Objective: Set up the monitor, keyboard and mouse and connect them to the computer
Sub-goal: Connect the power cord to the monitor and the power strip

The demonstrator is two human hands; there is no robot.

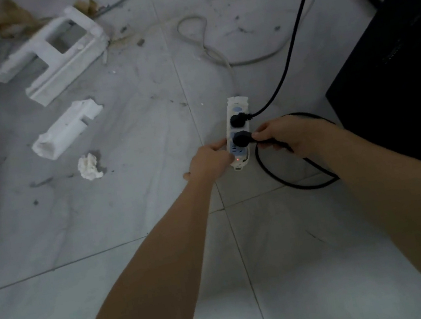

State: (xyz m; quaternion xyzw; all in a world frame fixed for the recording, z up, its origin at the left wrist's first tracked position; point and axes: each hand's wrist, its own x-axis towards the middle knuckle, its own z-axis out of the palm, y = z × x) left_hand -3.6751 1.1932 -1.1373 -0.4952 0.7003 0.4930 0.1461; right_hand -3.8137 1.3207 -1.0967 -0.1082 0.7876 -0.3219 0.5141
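Right grip: the right grip [292, 135] pinches the black plug [239, 139] by its back end, with fingers and thumb curled round it.
Left grip: the left grip [209, 159] holds the near end of the power strip [233, 104] against the floor [127, 202], with the thumb lying on top.
Where the plug is: right at the tips of the right grip, between the two grips, on the second socket. I cannot tell if its pins are all the way in.
Long way: the power strip runs from the left grip straight away from the person. The plug's cord [292, 185] sticks out sideways, toward the right grip.
Nearer grip: the right one already has the plug. The left one is just beside it.
Other plug [236, 120]: it sits in the socket just past the held plug, farther from both grips.
Computer case [399, 70]: it stands out past the right grip.
Next move, I think: the sockets face up, so the push goes straight down while the left grip keeps the strip from sliding.
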